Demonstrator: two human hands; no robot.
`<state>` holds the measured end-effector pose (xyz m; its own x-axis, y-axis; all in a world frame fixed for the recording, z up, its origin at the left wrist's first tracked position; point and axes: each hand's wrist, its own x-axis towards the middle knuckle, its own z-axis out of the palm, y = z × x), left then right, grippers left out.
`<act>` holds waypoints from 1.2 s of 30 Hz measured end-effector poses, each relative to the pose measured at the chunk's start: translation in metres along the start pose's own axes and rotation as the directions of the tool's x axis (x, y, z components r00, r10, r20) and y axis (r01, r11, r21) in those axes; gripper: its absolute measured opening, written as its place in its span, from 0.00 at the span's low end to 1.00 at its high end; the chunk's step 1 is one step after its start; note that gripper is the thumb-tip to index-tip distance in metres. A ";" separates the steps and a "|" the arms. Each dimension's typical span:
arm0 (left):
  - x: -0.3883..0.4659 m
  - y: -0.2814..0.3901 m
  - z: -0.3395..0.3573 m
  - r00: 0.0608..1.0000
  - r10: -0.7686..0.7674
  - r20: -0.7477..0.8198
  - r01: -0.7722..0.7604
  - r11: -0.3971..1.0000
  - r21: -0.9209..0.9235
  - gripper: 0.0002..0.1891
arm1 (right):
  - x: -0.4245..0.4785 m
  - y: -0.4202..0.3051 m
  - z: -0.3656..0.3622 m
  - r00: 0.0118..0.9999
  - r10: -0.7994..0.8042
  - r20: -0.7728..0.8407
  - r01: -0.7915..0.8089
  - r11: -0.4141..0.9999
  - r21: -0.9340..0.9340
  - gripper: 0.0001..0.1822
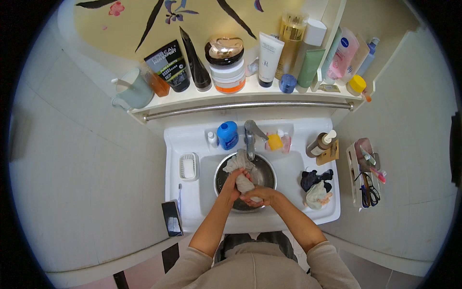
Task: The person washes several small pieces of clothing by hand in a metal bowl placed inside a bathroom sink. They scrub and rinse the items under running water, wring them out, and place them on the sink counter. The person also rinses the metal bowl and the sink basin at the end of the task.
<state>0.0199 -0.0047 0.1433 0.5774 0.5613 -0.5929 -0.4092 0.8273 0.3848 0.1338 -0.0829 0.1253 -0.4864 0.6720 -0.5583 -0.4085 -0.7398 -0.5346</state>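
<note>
A wet, light grey-beige cloth (245, 183) is bunched lengthwise between my two hands. My left hand (232, 183) grips its upper part, while my right hand (258, 197) closes around the lower end. Both hands are over a round stainless steel basin (267, 173) standing in the white sink (292, 169). The cloth's loose, crumpled top spreads just below the chrome faucet (249, 137). What lies under the hands at the basin's bottom is partly hidden.
Damp dark and pale cloths (316, 191) lie on the sink's right ledge near a brown pump bottle (319, 145). At left are a soap dish (188, 167), a toothbrush (179, 197) and a phone (172, 218). A blue bottle (227, 135) stands behind the basin, below a metal rail (249, 105).
</note>
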 end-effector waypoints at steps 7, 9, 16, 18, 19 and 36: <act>0.029 0.004 -0.014 0.969 0.046 -0.241 -0.088 0.982 -0.169 0.12 | -0.043 0.013 0.011 0.808 -0.338 -0.483 0.417 0.907 0.063 0.17; 0.032 0.007 -0.015 0.958 0.054 -0.281 -0.113 0.974 -0.197 0.13 | -0.051 0.025 0.022 0.484 -0.722 -0.494 0.442 0.689 -0.574 0.20; 0.036 -0.018 -0.015 0.948 -0.057 -0.314 -0.057 0.937 -0.345 0.12 | -0.025 -0.003 0.027 0.347 -0.826 0.444 -0.305 -0.547 -0.779 0.27; 0.032 -0.025 -0.012 0.933 -0.102 -0.346 -0.023 0.941 -0.338 0.12 | -0.017 -0.018 0.012 0.322 -0.812 0.487 -0.306 -0.576 -0.758 0.27; 0.027 -0.025 -0.004 0.942 -0.081 -0.325 -0.025 0.950 -0.310 0.11 | -0.017 -0.021 0.004 0.376 -0.817 0.437 -0.302 -0.554 -0.776 0.28; 0.004 -0.007 -0.002 0.934 0.316 -0.167 -0.301 0.947 0.108 0.10 | -0.011 -0.001 0.033 0.690 -0.672 -0.270 0.116 0.470 -0.875 0.19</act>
<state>0.0237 -0.0084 0.1370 0.2922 0.7821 -0.5504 -0.4850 0.6172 0.6196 0.1141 -0.0909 0.1526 0.1475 0.9693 -0.1968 0.4276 -0.2419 -0.8710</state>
